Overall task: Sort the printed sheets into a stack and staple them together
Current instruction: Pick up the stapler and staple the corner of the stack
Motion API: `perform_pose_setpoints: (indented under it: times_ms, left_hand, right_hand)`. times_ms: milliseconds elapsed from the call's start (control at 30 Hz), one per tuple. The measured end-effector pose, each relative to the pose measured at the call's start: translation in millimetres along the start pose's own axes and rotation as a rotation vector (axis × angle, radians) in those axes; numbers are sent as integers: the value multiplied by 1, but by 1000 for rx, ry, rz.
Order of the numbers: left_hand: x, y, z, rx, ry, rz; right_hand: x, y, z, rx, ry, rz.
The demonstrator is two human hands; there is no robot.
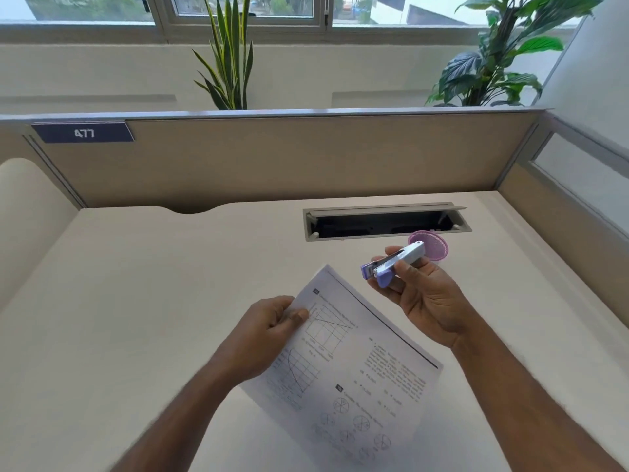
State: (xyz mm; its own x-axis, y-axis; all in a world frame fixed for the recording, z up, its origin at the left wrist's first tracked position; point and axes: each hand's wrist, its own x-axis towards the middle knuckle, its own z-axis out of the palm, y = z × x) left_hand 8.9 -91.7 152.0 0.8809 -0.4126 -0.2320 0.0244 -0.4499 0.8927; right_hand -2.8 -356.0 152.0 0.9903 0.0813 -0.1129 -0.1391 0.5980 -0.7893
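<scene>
A stack of printed sheets (354,366) with graphs, text and circle diagrams is held tilted above the desk. My left hand (269,332) grips its left edge, thumb on top. My right hand (425,294) holds a small purple and white stapler (394,264) in the air, just right of the stack's upper corner. The stapler's purple nose points left toward that corner but is apart from the paper.
The white desk (153,301) is enclosed by beige partition walls (289,158). An open cable tray slot (384,221) lies at the back right. A pink mesh cup (432,245) stands behind my right hand. Two plants rise behind the partition.
</scene>
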Motion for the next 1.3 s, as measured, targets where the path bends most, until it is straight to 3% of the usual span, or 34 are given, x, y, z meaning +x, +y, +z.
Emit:
perform_pose_setpoints:
  times_ms: [300, 867, 1300]
  left_hand:
    - [1, 3, 4, 4, -42, 0]
    - [0, 4, 1, 2, -55, 7]
    - [2, 5, 3, 37, -56, 3]
  right_hand:
    - [4, 5, 26, -217, 27, -64]
    - [2, 5, 24, -171, -21, -70]
    - [5, 2, 32, -454, 7, -198]
